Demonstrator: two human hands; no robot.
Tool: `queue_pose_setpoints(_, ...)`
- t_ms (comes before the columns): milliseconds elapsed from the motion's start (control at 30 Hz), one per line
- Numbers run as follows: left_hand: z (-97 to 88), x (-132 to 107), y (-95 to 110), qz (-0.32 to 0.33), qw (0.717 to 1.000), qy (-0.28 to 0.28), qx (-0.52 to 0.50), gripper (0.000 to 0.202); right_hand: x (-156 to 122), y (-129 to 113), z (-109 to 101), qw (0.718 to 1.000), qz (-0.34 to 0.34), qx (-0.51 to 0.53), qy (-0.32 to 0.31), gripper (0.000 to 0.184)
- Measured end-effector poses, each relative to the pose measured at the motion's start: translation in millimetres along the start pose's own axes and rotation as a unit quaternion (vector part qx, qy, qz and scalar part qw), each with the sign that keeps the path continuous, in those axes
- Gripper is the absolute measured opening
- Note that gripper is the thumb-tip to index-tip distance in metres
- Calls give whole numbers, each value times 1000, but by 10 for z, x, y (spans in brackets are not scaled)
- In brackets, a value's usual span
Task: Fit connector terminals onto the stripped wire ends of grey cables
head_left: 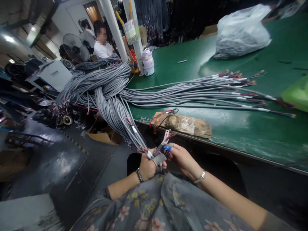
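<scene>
My left hand [146, 166] is closed around the end of a grey cable [154, 153] whose coloured wires stick out above the fist. My right hand [182, 158] pinches those thin wire ends, with blue tape on a fingertip [168, 148]. A small metal tool [165, 139] juts up between the two hands. The cable comes from a thick bundle of grey cables [113, 106] that hangs off the edge of the green table [252, 128] down to my hands. Both hands are in front of my lap, just below the table edge.
More grey cables with stripped ends [231, 86] fan across the table. A worn wooden block with wires [185, 124] sits at the edge. A plastic bag [240, 32], a small jar [148, 62] and white posts [115, 29] stand farther back. A seated person [102, 43] is behind the bundle.
</scene>
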State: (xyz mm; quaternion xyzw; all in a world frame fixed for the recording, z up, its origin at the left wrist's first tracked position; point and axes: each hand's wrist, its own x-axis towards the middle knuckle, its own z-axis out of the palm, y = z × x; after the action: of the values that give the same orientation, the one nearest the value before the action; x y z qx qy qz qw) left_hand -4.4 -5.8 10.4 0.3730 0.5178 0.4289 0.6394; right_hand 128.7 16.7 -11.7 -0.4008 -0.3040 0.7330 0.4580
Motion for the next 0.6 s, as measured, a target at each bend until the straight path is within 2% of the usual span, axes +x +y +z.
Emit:
queue_pose_setpoints(67,9,1,15,-5,1000,10,-28,37,54,6,-53,998,10,43,37,33)
queue_pose_setpoints(133,34,11,40,-9,998,23,-51,37,111,-13,-96,996,27,78,45,33)
queue_pose_setpoints(300,132,54,113,-3,997,26,-67,36,227,-144,-81,992,56,104,-33,47)
queue_pose_setpoints(400,188,81,140,15,997,36,-68,35,246,-208,-20,998,-6,51,-35,47)
queue_pose_setpoints(500,237,108,155,28,995,67,-69,36,233,-209,27,993,-101,-30,45,49)
queue_pose_setpoints(567,262,126,156,30,994,73,-70,37,226,-187,49,989,-121,-47,76,51)
queue_pose_setpoints(600,272,136,153,32,994,72,-72,38,226,-177,61,991,-109,-35,66,53)
